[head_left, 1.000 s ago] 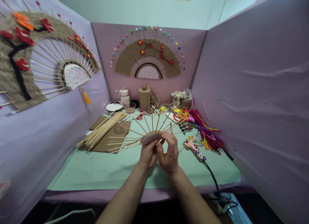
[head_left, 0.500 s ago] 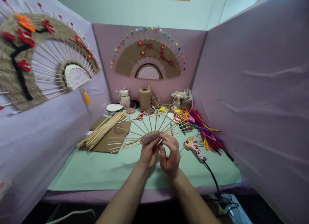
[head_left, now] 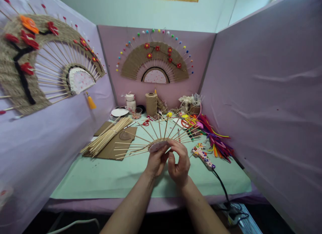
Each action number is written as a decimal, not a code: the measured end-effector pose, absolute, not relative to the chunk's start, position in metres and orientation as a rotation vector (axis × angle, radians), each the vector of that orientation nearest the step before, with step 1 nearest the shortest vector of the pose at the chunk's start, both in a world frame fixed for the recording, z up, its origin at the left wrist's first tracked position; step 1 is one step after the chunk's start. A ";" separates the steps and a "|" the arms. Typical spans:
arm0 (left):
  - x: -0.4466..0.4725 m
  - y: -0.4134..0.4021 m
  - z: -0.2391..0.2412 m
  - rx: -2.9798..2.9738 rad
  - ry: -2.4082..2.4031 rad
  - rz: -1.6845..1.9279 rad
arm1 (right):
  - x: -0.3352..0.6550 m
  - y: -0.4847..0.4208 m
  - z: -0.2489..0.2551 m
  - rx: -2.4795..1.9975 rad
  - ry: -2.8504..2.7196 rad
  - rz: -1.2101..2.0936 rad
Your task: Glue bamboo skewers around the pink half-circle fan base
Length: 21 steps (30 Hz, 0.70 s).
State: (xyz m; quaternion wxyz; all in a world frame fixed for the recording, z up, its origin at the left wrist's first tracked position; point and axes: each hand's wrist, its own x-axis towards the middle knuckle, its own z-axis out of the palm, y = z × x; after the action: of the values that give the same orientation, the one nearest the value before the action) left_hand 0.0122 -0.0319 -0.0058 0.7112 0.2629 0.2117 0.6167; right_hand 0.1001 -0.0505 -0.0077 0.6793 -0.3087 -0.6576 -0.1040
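Note:
Both hands hold a half-made fan (head_left: 157,145): a pale half-round base with thin wooden sticks spreading outward and a little twine woven near the base. My left hand (head_left: 155,161) grips the base from below, fingers curled round it. My right hand (head_left: 179,161) pinches at the base's right edge among the sticks; a strand of twine may be in its fingertips, too thin to make out. The fan is held just above the green table mat (head_left: 105,177).
A bundle of wooden sticks (head_left: 107,136) lies on brown cardboard (head_left: 113,146) at left. A patterned glue gun (head_left: 202,155) with a black cord lies right of my hands. Coloured pipe cleaners (head_left: 213,136), a twine spool (head_left: 151,104), jars and scissors stand behind. Finished fans hang on the purple walls.
My right hand has shifted slightly along the base's right edge, fingers working at the sticks. The fan has tilted a little. My left hand keeps its grip.

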 end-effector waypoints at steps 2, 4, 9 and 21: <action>0.012 -0.032 -0.007 0.591 0.475 1.370 | 0.100 -0.051 -0.007 -0.691 -1.471 -0.226; 0.012 -0.032 -0.008 0.611 0.486 1.376 | 0.100 -0.052 -0.006 -0.704 -1.460 -0.215; 0.013 -0.032 -0.008 0.638 0.491 1.405 | 0.103 -0.055 -0.005 -0.722 -1.478 -0.184; 0.010 -0.029 -0.006 0.473 0.437 1.377 | 0.103 -0.053 -0.006 -0.682 -1.483 -0.203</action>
State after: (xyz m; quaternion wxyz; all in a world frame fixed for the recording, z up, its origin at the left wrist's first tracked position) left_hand 0.0103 -0.0295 -0.0062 0.7247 0.2144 0.1983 0.6241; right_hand 0.1026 -0.0530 -0.0063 0.6804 -0.3038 -0.6608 -0.0906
